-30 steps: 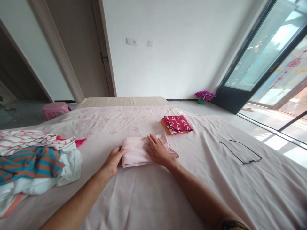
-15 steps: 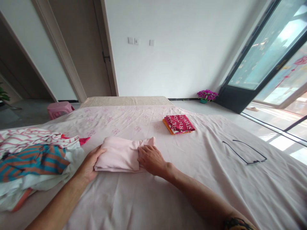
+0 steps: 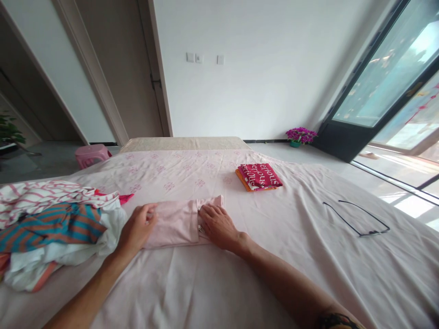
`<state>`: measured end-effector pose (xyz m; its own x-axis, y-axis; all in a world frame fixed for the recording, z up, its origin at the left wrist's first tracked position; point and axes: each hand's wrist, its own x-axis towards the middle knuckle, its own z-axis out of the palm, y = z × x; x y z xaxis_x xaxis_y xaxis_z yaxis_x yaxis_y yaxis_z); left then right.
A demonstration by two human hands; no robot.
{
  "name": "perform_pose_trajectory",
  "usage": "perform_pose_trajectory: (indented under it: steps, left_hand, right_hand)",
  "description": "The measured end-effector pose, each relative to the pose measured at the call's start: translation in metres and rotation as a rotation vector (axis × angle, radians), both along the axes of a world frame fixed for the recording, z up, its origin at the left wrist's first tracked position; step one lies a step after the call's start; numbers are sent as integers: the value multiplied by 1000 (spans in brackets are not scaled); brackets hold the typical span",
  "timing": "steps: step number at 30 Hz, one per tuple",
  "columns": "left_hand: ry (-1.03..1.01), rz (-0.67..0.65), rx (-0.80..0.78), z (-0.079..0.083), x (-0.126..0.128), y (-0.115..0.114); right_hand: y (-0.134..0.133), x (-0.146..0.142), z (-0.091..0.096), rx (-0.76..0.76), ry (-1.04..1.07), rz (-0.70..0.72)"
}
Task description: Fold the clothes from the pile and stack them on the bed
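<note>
A folded pale pink garment [image 3: 174, 223] lies flat on the bedsheet before me. My left hand [image 3: 137, 228] rests over its left end, the fingers bent loosely and a little apart. My right hand [image 3: 216, 225] lies with spread fingers on the garment's right part, pressing it down beside a folded edge. A bit of white print shows at that edge, mostly covered by the right hand. The fabric under both palms is hidden.
A heap of unfolded clothes [image 3: 61, 224] lies at the left. Folded red and orange cloths [image 3: 259, 176] are stacked farther back on the sheet [image 3: 281, 214]. Eyeglasses [image 3: 370, 232] lie at the right. Beyond the bed stand a pink stool [image 3: 92, 156] and purple flowers [image 3: 302, 135].
My left hand has let go of the garment's left edge and come over its top. The garment's left end looks flatter. My right hand stays nearly in place, with more print showing beside it.
</note>
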<state>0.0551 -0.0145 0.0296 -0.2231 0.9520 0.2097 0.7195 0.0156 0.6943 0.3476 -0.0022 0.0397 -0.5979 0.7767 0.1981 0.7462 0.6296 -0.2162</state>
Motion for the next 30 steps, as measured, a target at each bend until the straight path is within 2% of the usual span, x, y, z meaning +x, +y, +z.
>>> perform_pose_trajectory:
  steps: [4,8,10,13,17,19,23,25,27,30]
  left_hand:
    - [50,-231,-61,12,54,0]
    - [173,-336,-81,13,90,7]
    - [266,-339,-126,14,99,10]
    - [407,-263,-234,20,108,14]
    - [445,-242,-329,29,118,18]
    - [456,-244,-343,31,124,19]
    - [515,-184,-338,33,138,17]
    - [504,-187,-329,33,141,16]
    - [467,-210,-320,31,139,17]
    - [395,-247,-305,25,129,21]
  right_hand:
    - [-1,-2,4,39,-28,4]
    - [0,-3,5,55,-25,49]
    - [3,-2,3,51,0,80]
    - [10,0,-2,0,55,139]
    - [22,7,-7,-123,169,194]
    - [28,12,-8,-142,223,95]
    - [33,25,-4,-63,194,-336]
    - [35,30,1,-103,110,-477]
    - [36,34,7,-181,41,-547]
    - [37,33,14,-254,10,-561]
